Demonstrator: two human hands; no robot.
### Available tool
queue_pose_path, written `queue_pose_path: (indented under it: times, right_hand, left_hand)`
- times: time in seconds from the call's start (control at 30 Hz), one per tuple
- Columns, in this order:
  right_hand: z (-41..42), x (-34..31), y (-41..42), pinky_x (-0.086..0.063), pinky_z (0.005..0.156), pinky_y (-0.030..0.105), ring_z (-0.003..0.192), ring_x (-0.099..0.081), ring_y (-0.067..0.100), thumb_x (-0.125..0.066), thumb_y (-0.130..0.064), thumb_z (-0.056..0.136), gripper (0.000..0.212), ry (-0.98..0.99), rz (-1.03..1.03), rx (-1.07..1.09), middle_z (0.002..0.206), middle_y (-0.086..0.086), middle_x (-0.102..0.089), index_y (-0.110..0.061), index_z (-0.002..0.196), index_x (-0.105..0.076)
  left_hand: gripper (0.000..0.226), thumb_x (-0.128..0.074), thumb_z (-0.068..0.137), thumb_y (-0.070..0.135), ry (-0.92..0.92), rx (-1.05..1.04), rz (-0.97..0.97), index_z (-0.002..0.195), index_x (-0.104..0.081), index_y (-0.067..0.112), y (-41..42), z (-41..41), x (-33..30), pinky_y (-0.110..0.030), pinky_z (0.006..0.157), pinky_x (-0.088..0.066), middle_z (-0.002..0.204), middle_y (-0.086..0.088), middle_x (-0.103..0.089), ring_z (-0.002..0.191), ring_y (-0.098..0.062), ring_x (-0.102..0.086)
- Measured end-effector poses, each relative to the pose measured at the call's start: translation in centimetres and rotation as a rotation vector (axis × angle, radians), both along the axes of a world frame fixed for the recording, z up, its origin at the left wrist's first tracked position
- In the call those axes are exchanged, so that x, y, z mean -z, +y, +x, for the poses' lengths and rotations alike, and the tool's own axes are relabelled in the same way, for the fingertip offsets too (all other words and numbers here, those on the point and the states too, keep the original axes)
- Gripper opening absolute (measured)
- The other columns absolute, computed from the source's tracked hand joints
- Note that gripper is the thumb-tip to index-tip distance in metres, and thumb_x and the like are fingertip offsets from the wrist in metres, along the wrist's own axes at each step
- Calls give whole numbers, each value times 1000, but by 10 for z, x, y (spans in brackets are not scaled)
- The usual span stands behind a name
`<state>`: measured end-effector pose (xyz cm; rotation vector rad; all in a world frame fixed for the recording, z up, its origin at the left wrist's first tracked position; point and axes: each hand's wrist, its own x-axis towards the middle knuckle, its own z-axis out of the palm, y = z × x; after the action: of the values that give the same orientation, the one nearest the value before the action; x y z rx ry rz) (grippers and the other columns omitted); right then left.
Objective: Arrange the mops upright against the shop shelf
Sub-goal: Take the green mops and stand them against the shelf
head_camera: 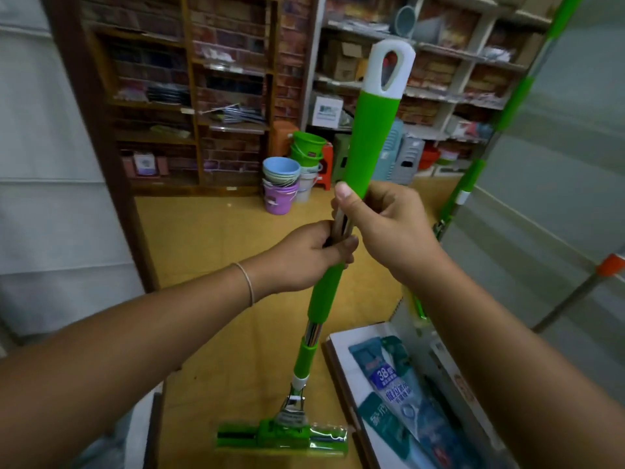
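1. Shop floor (209, 252), yellow; stocked shelves (189, 96) behind.
2. Mop (367, 140): green grip, white looped cap, chrome shaft, green sponge head on floor, near-upright.
3. Left hand (304, 255) and right hand (385, 221) both grasp its shaft mid-length.

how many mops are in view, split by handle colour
Green-handled mops: 2, one held by the left hand and right hand with its head by the floor, one leaning at the right.
Orange-collared handle at the far right: 1, its head out of view, so it is only probably a mop.
Total: 3
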<state>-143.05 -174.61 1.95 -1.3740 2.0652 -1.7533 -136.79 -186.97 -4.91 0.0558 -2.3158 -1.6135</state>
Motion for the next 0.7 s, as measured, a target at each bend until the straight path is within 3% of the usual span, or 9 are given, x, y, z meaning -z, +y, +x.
queue_pose_path:
  times: [0.13, 0.2, 0.5, 0.57, 0.7]
  right_hand:
    - [-29, -8, -22, -48, 43, 30, 63, -59, 47, -60, -24, 97, 46, 9, -22, 70, 70, 30, -64, 20, 85, -61]
    - [-48, -11, -32, -49, 43, 29, 63, -60, 46, -61, -25, 96, 45, 10, -29, 110, 71, 31, -65, 19, 85, -61]
    - [-163, 9, -76, -53, 57, 52, 68, -66, 43, -66, -37, 92, 50, -6, 24, 287, 79, 32, -68, 13, 86, -66]
    - [-195, 14, -87, -53, 60, 54, 64, -65, 33, -68, -40, 90, 49, -9, 48, 299, 81, 31, -68, 9, 85, -68]
    - [-254, 15, -99, -50, 51, 35, 55, -56, 15, -68, -33, 91, 43, -45, 81, 283, 71, 23, -67, 9, 82, -68]
  left_hand:
    - [19, -52, 98, 31, 11, 52, 14, 95, -57, 13, -26, -43, -8, -35, 83, -51, 87, -1, -64, 84, -14, -63]
    - [19, -53, 96, 34, 17, 71, 23, 94, -58, 16, -37, -66, -9, -36, 83, -52, 87, 0, -65, 84, -14, -64]
    - [8, -55, 98, 24, -72, 97, 21, 93, -59, 18, -80, -181, 2, -25, 75, -48, 86, 0, -69, 84, -13, -67]
    - [8, -54, 98, 23, -96, 111, 17, 92, -58, 21, -90, -211, 4, -26, 76, -48, 86, -1, -69, 85, -13, -67]
    - [13, -52, 98, 18, -126, 164, 29, 88, -56, 23, -106, -268, 2, -16, 71, -48, 85, -1, -67, 78, -5, -66]
